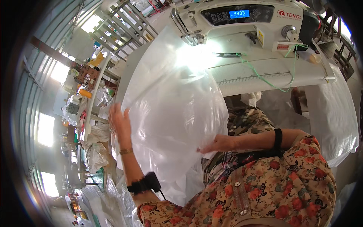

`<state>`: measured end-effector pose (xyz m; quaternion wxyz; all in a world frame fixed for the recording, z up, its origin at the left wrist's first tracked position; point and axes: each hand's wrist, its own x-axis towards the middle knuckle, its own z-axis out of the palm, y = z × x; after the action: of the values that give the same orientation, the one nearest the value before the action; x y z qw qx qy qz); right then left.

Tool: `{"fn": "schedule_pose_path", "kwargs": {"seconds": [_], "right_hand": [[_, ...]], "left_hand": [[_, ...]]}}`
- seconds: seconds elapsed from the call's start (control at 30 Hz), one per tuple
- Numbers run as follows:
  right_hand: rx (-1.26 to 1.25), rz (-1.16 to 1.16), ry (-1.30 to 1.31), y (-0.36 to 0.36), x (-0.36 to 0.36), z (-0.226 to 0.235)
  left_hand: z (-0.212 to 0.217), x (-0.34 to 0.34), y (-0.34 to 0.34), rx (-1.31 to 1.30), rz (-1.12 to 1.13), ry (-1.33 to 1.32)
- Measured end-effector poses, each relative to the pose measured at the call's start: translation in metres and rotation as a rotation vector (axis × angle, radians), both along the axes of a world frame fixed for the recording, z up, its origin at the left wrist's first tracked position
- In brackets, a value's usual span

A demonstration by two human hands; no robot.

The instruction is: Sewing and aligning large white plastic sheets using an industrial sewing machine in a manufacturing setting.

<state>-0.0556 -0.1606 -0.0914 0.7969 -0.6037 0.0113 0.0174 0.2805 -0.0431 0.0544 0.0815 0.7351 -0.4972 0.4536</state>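
A large sheet of clear plastic film (170,98) hangs from the sewing table down over my lap. My left hand (120,122) lies flat against its left edge, fingers spread and pointing up. My right hand (216,144) pinches the lower right edge of the film. The upper part of the film lies under the needle area of a white sewing machine (242,19) at the top of the view. A green thread (264,75) trails from the machine across the white table (264,77).
Small dark scissors (228,55) lie on the table beside the film. White woven sacking (332,113) hangs off the table's right end. To the left stand a long table with clutter (89,79) and a metal rack (121,26). More plastic lies piled at the lower left (113,196).
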Motion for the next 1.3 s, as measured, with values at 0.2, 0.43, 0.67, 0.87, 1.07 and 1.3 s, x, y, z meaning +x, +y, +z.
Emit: {"fn": "schedule_pose_path", "kwargs": {"seconds": [0.2, 0.43, 0.67, 0.87, 1.07, 1.3], "right_hand": [[0.009, -0.331, -0.173, 0.025, 0.005, 0.025], [0.232, 0.062, 0.146, 0.034, 0.0, 0.016], [-0.293, 0.285, -0.178, 0.041, -0.02, 0.046], [-0.929, 0.34, -0.523, 0.053, -0.028, 0.07], [-1.081, 0.358, -0.624, 0.056, -0.023, 0.065], [-1.143, 0.33, -0.681, 0.062, -0.021, 0.061]], "left_hand": [[-0.002, -0.179, 0.0, 0.549, -0.319, 0.55], [-0.066, -0.128, 0.025, 0.318, -0.267, 1.69], [-0.093, -0.096, 0.03, 0.393, -0.144, 1.678], [-0.124, -0.136, 0.019, 0.782, -0.093, 0.487], [-0.052, -0.198, 0.011, 0.343, -0.299, 0.614], [-0.051, -0.224, 0.034, 0.483, -0.319, 1.4]]}}
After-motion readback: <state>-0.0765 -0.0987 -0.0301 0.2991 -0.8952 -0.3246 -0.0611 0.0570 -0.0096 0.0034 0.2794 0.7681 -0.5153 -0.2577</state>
